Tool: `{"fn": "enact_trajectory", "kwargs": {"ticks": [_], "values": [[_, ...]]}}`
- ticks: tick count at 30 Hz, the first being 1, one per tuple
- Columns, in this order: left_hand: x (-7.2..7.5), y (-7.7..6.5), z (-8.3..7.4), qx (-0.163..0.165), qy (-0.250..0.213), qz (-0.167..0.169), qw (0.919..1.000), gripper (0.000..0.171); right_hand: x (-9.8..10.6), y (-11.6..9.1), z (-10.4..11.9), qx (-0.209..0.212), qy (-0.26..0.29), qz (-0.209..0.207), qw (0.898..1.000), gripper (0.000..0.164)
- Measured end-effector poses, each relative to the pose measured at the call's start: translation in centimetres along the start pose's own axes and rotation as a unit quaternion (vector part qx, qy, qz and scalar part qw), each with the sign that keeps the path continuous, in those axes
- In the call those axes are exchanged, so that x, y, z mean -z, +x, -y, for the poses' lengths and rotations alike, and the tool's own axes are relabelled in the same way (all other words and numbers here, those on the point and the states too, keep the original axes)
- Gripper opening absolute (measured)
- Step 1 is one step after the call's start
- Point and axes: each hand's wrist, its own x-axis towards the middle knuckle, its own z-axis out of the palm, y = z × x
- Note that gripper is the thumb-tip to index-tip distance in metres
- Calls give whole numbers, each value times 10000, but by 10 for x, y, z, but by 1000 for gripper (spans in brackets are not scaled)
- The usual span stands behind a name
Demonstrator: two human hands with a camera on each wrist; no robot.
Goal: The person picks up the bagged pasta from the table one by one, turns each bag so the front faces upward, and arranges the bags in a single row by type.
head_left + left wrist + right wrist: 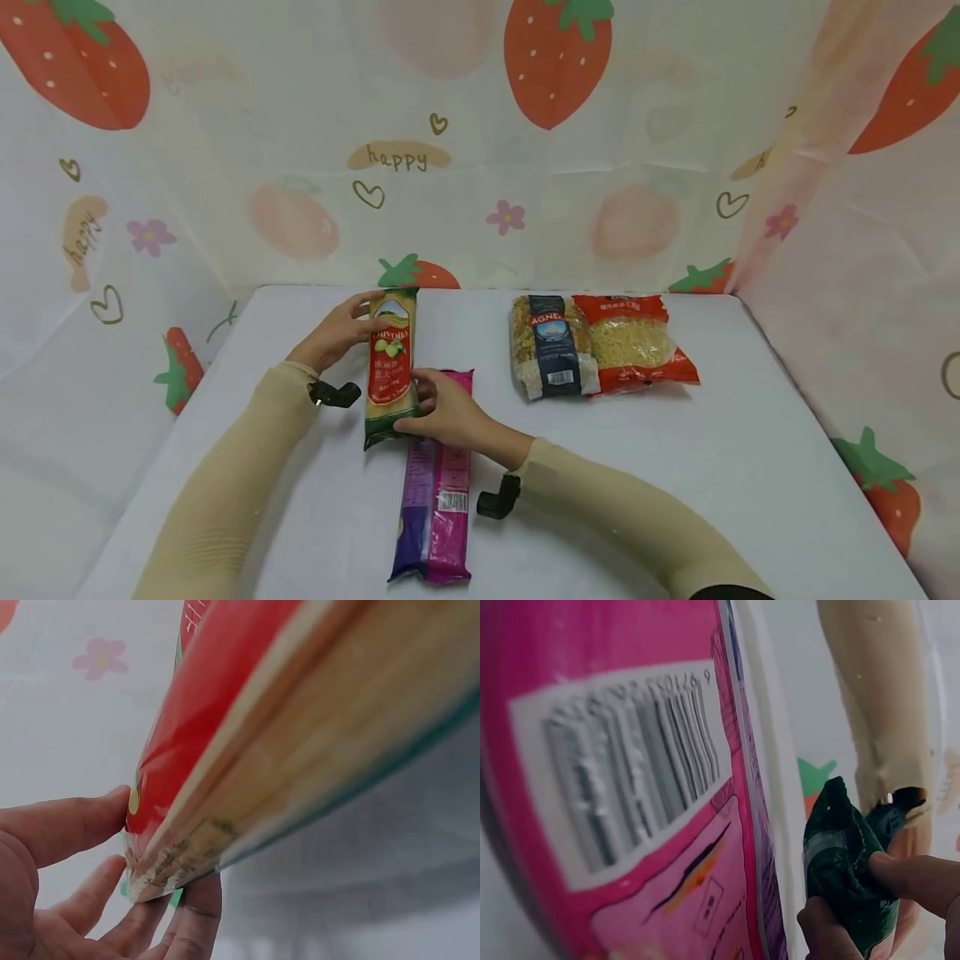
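Note:
A long packet of spaghetti (390,375), red and cream with green ends, is raised above the table and held by both hands. My left hand (337,335) grips it near its far end, thumb on the front and fingers behind. At the near end, my right hand (457,414) pinches the green wrapper, as the right wrist view also shows in the crumpled green tip (847,877). Lying beneath my right hand is a pink and purple packet (431,525) with a barcode; its upper part is partly covered by that hand and the spaghetti packet.
Toward the back right, a bag of pasta with a dark blue label (555,350) leans against a red-edged clear bag of pasta (637,342). The white table (600,500) is bordered by a strawberry-print cloth (465,225) at the back and sides.

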Motion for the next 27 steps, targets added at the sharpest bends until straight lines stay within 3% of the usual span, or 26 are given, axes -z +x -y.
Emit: {"fn": "enact_trajectory", "kwargs": {"ticks": [18, 27], "values": [[26, 15, 6, 143, 470, 2, 9988, 77, -26, 38, 9, -494, 0, -105, 9987, 81], [35, 25, 16, 276, 608, -92, 9977, 77, -37, 54, 10, -652, -325, -203, 9971, 80]]}}
